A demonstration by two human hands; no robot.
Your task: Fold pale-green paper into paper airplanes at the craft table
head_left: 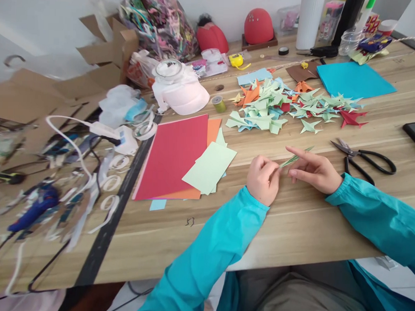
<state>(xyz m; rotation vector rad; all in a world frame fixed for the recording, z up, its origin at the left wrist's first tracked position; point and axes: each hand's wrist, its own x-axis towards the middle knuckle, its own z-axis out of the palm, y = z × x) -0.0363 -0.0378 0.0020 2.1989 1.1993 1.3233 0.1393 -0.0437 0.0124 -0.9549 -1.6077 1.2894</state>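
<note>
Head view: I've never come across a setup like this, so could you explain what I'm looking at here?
There is no machine here: a person works with two bare hands, and a camera worn on the head looks forward and down, giving this single picture. The left hand pinches a narrow folded green paper. The right hand is beside it, fingers spread; whether it touches the paper is hard to tell. On the wooden table lie a red sheet, pale green sheets, a heap of folded paper pieces and, near the right hand, black-handled scissors.
</note>
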